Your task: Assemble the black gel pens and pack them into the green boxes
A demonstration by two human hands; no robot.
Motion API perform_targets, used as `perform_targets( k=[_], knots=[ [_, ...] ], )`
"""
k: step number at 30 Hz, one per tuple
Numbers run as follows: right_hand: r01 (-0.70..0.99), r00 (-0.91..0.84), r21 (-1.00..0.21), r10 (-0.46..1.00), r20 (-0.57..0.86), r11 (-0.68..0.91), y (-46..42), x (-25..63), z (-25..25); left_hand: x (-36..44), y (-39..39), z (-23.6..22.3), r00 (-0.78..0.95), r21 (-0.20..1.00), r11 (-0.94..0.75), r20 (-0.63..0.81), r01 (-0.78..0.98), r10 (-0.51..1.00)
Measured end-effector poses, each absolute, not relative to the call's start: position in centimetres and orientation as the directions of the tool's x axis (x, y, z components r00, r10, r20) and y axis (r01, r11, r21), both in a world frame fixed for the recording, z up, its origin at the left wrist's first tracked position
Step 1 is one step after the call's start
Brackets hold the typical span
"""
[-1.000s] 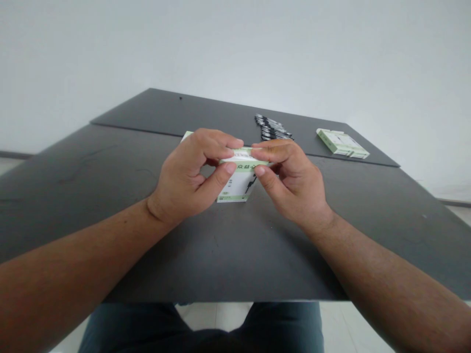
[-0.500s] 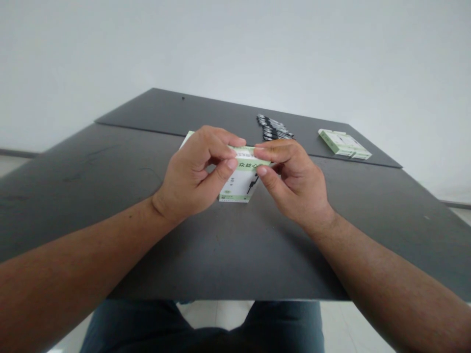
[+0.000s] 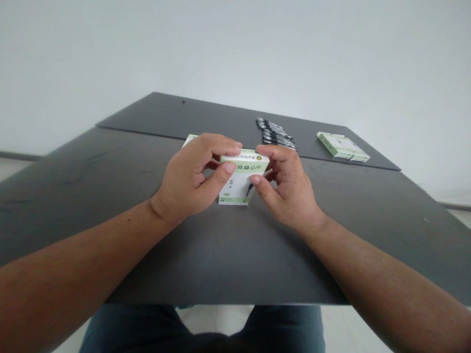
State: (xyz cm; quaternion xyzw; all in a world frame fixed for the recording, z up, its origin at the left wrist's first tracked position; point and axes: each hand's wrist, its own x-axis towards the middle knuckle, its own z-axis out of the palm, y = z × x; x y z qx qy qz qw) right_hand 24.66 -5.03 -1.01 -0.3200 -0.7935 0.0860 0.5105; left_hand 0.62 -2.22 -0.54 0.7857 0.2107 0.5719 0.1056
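Observation:
A small white and green carton [image 3: 239, 184] stands upright on the dark table in front of me, its printed face toward me and its top flap closed. My left hand [image 3: 200, 174] grips the carton's upper left side, thumb on the front and fingers over the top edge. At the upper right corner, my right hand [image 3: 289, 186] holds the carton too, with the thumb against the front and the index finger on the top. Part of another white and green box [image 3: 190, 138] shows behind my left hand; the rest of it is hidden.
Several black and clear pens [image 3: 275, 133] lie in a row beyond my right hand. White and green cartons [image 3: 344, 146] lie flat at the back right. A tiny dark object [image 3: 183, 102] sits near the table's far edge, and a pale wall rises behind.
The carton's top now shows flat and closed between my hands. My right thumb has slid down the front face, and the fingers of both hands have spread a little farther apart.

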Motion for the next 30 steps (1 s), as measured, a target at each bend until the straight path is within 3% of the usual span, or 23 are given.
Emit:
perform_targets(
  k=[7, 10, 15, 20, 24, 28, 30],
  knots=[
    [0.482, -0.383, -0.328, 0.533, 0.755, 0.812, -5.5, 24.6, 0.2, 0.7, -2.6, -0.1, 0.263, 0.370, -0.905, 0.870, 0.212, 0.417],
    [0.485, -0.370, -0.341, 0.542, 0.755, 0.805, -5.7, 24.4, 0.5, 0.8, -2.4, -0.3, 0.261, 0.366, -0.909, 0.874, 0.200, 0.409],
    [0.524, -0.349, -0.441, 0.656, 0.669, 0.729, -5.3, 24.6, 0.0, 0.6, -1.4, -1.4, 0.305, 0.473, -0.864, 0.808, 0.174, 0.504],
    [0.491, -0.337, -0.660, 0.822, 0.458, 0.569, -4.0, 24.9, -1.6, 0.8, -0.4, -2.3, 0.368, 0.636, -0.764, 0.687, 0.112, 0.626],
    [0.559, -0.365, -0.708, 0.895, 0.256, 0.431, -3.9, 24.4, -2.4, 1.2, -0.4, -1.8, 0.262, 0.716, -0.691, 0.651, 0.100, 0.713],
    [0.409, -0.335, -0.858, 0.926, 0.175, 0.310, -4.0, 24.0, -2.2, 0.7, 0.4, -0.9, 0.153, 0.786, -0.602, 0.583, 0.144, 0.798],
    [0.419, -0.261, -0.883, 0.959, 0.107, 0.212, -3.5, 24.1, -1.9, -0.1, 1.3, -0.4, 0.039, 0.808, -0.553, 0.558, 0.201, 0.829]
  ],
)
